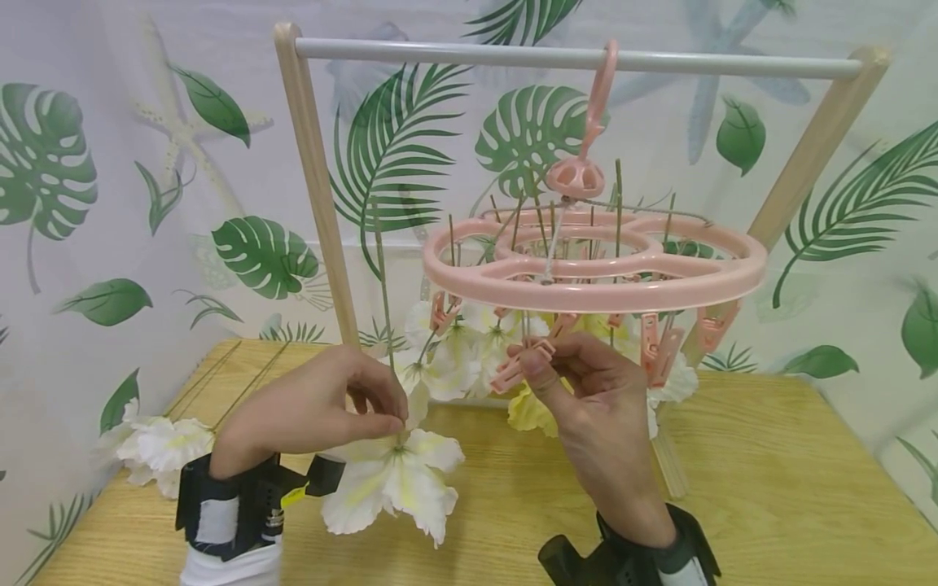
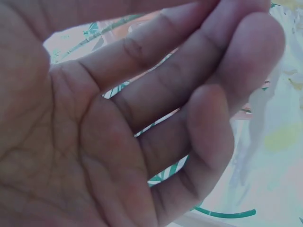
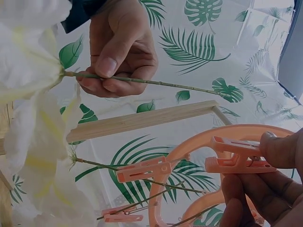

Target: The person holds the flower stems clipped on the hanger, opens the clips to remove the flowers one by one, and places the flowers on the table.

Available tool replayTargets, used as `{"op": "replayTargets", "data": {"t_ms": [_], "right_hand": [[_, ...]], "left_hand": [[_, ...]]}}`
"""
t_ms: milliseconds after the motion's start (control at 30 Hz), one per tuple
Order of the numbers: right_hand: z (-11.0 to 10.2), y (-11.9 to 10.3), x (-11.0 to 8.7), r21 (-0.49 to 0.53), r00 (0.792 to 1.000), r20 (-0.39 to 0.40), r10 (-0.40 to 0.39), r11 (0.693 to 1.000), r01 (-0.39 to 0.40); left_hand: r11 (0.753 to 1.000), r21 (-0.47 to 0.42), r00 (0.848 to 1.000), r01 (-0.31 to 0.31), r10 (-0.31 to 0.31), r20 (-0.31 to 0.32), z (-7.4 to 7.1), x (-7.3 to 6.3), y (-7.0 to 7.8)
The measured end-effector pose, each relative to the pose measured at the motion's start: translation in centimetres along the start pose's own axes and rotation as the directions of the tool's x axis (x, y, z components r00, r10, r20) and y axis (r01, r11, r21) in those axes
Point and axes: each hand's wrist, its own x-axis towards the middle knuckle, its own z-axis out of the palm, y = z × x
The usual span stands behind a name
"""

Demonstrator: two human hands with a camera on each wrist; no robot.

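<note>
Positions referred to the pink hanger (image 1: 586,296). Nearest, in front of it and lower: a black wristband (image 1: 194,505) on the left wrist, a second on the right. Left hand (image 1: 315,407), front-left of the hanger and below its ring: thumb and forefinger pinched together on a green stem (image 1: 383,285), just above the bloom of a white flower (image 1: 396,484); flower hangs head-down, stem rising near the hanger's left edge. Right hand (image 1: 597,399), under the hanger's front rim: thumb above, fingers bent below, squeezing one pink clip (image 3: 236,166), its arms apart at the end away from the hand. Beneath the hanger's ring: white flowers (image 1: 450,370) and a yellow flower (image 1: 531,409), blooms downward, stems up through the ring. Well left of the hanger: loose white flowers (image 1: 161,448) lying on the wooden tabletop (image 1: 769,464). Above the hanger: grey rail (image 1: 440,54) of a wood-legged rack, hanger's hook (image 1: 601,94) over it. Behind the hanger: leaf-print backdrop (image 1: 183,49).
</note>
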Motion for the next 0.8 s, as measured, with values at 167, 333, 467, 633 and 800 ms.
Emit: {"op": "replayTargets", "data": {"t_ms": [167, 333, 467, 633, 800], "right_hand": [[0.0, 0.0, 0.0, 0.005, 1.0, -0.004, -0.002, 1.0, 0.002], [0.1, 0.0, 0.0, 0.01, 1.0, -0.004, 0.001, 1.0, -0.001], [0.1, 0.0, 0.0, 0.006, 1.0, -0.007, -0.002, 1.0, 0.002], [0.1, 0.1, 0.0, -0.023, 1.0, -0.017, -0.005, 1.0, 0.004], [0.2, 0.1, 0.0, -0.043, 1.0, -0.021, -0.004, 0.999, 0.003]], "left_hand": [[1.0, -0.009, 1.0, -0.002, 0.002, -0.028, -0.3, -0.5, 0.3], [0.999, -0.044, 0.998, -0.026, 0.023, -0.062, -0.6, -1.0, 0.5], [0.997, -0.063, 0.993, -0.044, 0.036, -0.113, -0.6, -1.2, 0.6], [0.992, -0.112, 0.985, -0.063, 0.044, -0.167, -0.6, -1.3, 0.6], [0.985, -0.163, 0.977, -0.048, 0.012, -0.214, -0.7, -1.4, 0.7]]}}
